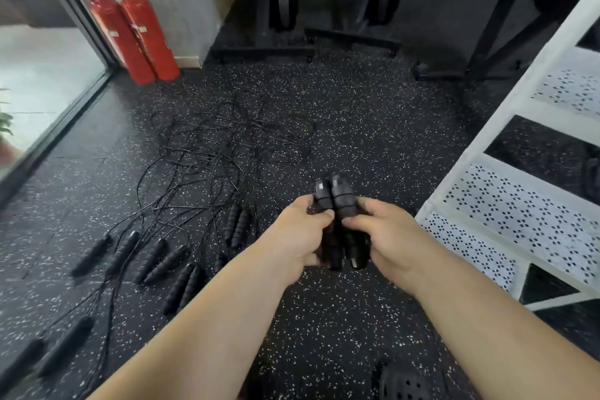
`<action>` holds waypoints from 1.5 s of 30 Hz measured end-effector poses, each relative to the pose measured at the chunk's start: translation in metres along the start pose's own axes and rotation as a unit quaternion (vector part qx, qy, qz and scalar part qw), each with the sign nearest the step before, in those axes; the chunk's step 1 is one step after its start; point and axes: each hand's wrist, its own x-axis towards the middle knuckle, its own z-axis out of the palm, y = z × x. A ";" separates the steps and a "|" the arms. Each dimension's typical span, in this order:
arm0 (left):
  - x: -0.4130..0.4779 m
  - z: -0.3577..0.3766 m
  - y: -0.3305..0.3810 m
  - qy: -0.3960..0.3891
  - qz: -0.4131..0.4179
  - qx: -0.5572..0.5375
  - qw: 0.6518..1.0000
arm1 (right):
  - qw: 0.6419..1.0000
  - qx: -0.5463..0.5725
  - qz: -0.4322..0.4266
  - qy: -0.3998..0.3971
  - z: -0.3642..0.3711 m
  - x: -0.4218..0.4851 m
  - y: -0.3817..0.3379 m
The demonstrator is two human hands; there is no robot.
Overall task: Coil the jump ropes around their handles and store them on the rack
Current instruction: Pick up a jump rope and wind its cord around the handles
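**Both hands on one pair of handles**

Both hands meet low in the middle. The left hand (300, 232) and right hand (388, 237) each curl round one of two black jump-rope handles (336, 200). These handles are pressed side by side, tips pointing away, above the speckled rubber floor (324, 318) and near the lower corner of the white perforated rack (506, 204). Beyond them a tangle of thin black ropes (220, 146) sprawls mid-floor. More loose handles (162, 260) lie toward the floor's left edge. Two red fire extinguishers (136, 32) lean at the far left corner.
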 end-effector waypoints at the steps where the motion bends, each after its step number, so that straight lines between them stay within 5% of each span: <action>1: 0.003 -0.002 0.001 0.003 0.007 0.000 1.000 | 1.000 -0.016 -0.006 0.004 0.000 0.003 0.001; 19: 0.012 -0.004 0.008 0.029 0.048 0.021 0.998 | 0.991 -0.121 -0.053 0.027 0.005 0.012 0.007; 22: 0.007 -0.003 0.010 0.052 0.072 0.041 0.995 | 0.972 -0.207 -0.088 0.066 0.010 0.010 0.008; 26: 0.005 -0.008 0.005 0.058 0.130 0.153 0.978 | 0.897 -0.403 -0.158 0.091 0.017 0.007 0.004; 32: 0.008 -0.024 0.008 0.094 0.145 0.248 0.953 | 0.925 -0.348 -0.099 -0.118 0.010 0.001 -0.023; 38: -0.002 -0.028 0.014 -0.006 0.184 0.369 0.911 | 0.841 -0.504 -0.185 0.068 -0.026 0.033 -0.027; 42: -0.008 -0.024 0.017 -0.078 0.194 0.363 0.908 | 0.844 -0.473 -0.252 -0.001 -0.032 0.042 -0.015; 45: -0.009 -0.026 0.015 -0.112 0.178 0.364 0.907 | 0.801 -0.543 -0.249 0.022 -0.041 0.047 -0.009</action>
